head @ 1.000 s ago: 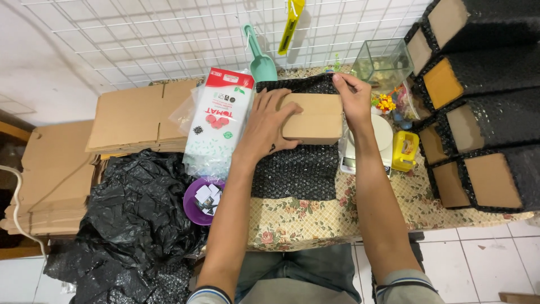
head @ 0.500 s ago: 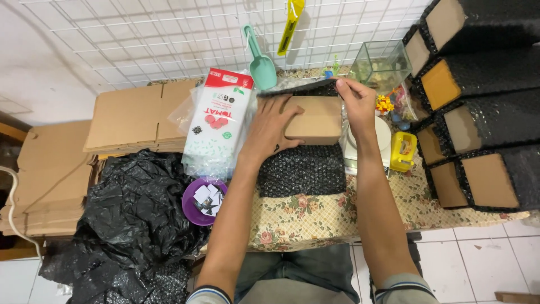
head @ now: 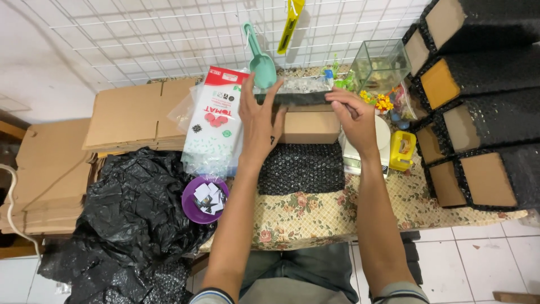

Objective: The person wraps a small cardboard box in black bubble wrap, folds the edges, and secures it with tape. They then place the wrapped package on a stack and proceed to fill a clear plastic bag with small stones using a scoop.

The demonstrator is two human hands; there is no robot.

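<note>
Hands work at the far edge of a table (head: 315, 217) covered with a floral cloth, set apart from each other at the two ends of a small cardboard box (head: 310, 126). The left hand (head: 260, 121) is pressed open against the box's left end, fingers spread upward, while the right hand (head: 353, 119) pinches the lifted far edge of a sheet of black bubble wrap (head: 302, 168) between thumb and fingers. That sheet runs under the box and lies flat toward the near edge, its far part raised along the top of the box. Just left of the left hand lies a white seed packet (head: 216, 121) in a clear bag, and near the table's left edge sits a purple bowl (head: 205, 198) with small paper slips. A green scoop (head: 260, 59) hangs on the wire grid behind. Right of the right hand sit a white scale (head: 383, 141) and a yellow tape dispenser (head: 402, 151). Boxes wrapped in black bubble wrap (head: 478, 112) are stacked at the right edge.
</note>
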